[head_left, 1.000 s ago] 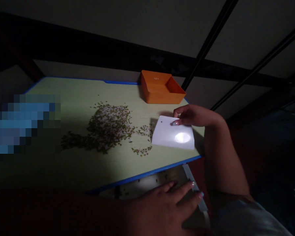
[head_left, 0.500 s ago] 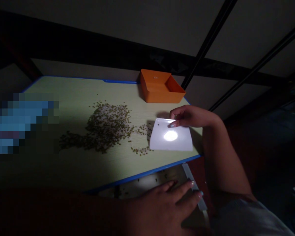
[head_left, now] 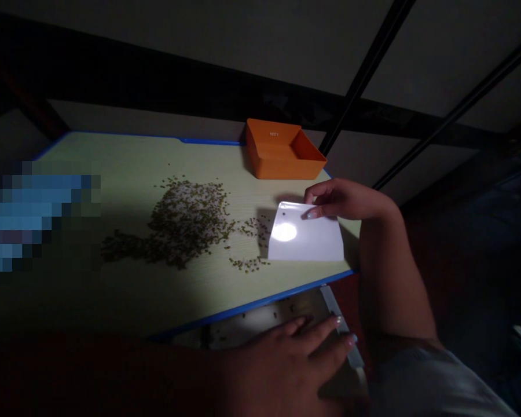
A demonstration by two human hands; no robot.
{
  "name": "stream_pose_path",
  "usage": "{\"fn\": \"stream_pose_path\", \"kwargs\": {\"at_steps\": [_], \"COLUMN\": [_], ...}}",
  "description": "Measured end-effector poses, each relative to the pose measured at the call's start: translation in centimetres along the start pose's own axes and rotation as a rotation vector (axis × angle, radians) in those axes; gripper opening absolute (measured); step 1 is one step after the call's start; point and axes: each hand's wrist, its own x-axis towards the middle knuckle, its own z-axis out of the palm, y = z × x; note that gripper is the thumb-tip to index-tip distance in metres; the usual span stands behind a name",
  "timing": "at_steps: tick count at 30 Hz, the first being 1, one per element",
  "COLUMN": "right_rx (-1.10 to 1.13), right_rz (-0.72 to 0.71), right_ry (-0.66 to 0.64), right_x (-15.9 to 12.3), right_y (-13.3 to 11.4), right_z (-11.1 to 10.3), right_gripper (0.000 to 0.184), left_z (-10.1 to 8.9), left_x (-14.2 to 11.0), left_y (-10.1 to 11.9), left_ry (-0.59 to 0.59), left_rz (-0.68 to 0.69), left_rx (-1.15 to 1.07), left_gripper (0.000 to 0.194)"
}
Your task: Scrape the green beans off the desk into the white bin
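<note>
My right hand (head_left: 341, 200) pinches the top edge of a white plastic scraper (head_left: 312, 237), a thin flat sheet with a small hole in one corner. The scraper is tilted, its long lower edge at or just above the table, and a bright spot of light falls on it. Left of it, a few small greenish grains (head_left: 247, 264) lie scattered beside a larger pile of green and pale grains (head_left: 189, 220). My left hand (head_left: 295, 359), fingers spread, is below the table's near edge, over an open drawer (head_left: 260, 317); whether it touches the drawer I cannot tell.
An orange open bin (head_left: 286, 165) stands at the table's (head_left: 125, 156) far right corner. Blue trim runs round the tabletop. A pixelated blue patch (head_left: 39, 214) covers the left side. Dark panels rise behind the table. The drawer holds dark specks.
The scraper and my right hand have shifted slightly right and up in the picture. The bright spot has moved left on the scraper. My left hand is nearly unchanged.
</note>
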Motion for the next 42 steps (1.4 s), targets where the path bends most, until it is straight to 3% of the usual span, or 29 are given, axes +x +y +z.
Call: {"fn": "stream_pose_path", "kwargs": {"at_steps": [11,17,21,25,28,33,35,38,41,42], "right_rx": [-0.106,-0.130,-0.149,-0.133,-0.105,-0.100,-0.109,-0.100,-0.074,-0.066], "right_rz": [-0.061,-0.074,-0.049,-0.064,-0.095,-0.140,-0.168,-0.198,-0.209,-0.211], "right_ry": [-0.055,-0.054,-0.027,-0.005,0.010,0.018,0.022,0.007,-0.016,-0.022], "right_x": [0.4,0.5,0.7,0.9,1.1,1.3,1.4,1.6,1.5,1.5], "right_y": [-0.3,0.0,0.4,0.9,1.1,1.1,1.1,1.0,1.0,1.0], "right_z": [0.3,0.1,-0.1,0.0,0.1,0.2,0.3,0.5,0.5,0.4], "right_gripper": [0.028,0.025,0.027,0.030,0.032,0.031,0.030,0.030,0.031,0.032], "left_z": [-0.3,-0.4,0.7,1.8,1.8,1.9,2.3,2.8,2.8,2.7], "left_x": [0.1,0.4,0.1,-0.4,-0.5,-0.3,-0.3,-0.3,-0.3,-0.3], "left_y": [0.1,0.3,0.5,0.7,0.8,0.7,0.6,0.6,0.6,0.5], "left_ry": [-0.075,-0.021,-0.063,0.016,0.027,0.006,0.078,0.038,0.078,0.049], "left_rz": [-0.022,-0.006,-0.028,-0.034,-0.056,-0.025,-0.098,-0.013,-0.084,-0.053], "left_rx": [-0.126,0.041,0.083,0.210,0.230,0.235,0.231,0.214,0.223,0.218], "left_gripper": [0.036,0.040,0.044,0.045,0.054,0.046,0.045,0.048,0.043,0.044]}}
